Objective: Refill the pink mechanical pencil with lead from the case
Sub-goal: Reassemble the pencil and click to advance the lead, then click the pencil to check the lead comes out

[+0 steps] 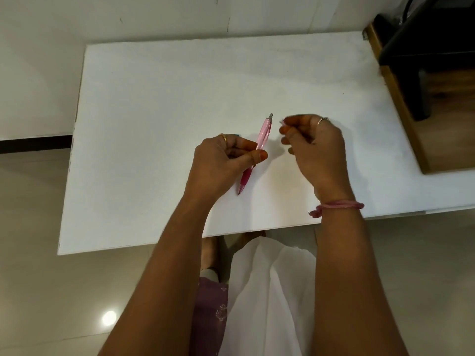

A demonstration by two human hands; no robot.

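pink translucent plastic, the slim mechanical pencil (257, 147) is sitting pinched in the left hand (223, 160) above the white table (144, 119), metal end pointing far. the right hand (312, 147), just right of it, is pinching something tiny and pale, too small to identify. if it is the cap or a lead, a slip could be dropping or snapping it.

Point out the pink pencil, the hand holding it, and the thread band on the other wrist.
pink mechanical pencil (264, 129): head view, on the clear upper barrel.
left hand (221, 163): head view, on the back of the hand gripping the pencil.
pink thread band (339, 205): head view, on the strand across the right wrist.
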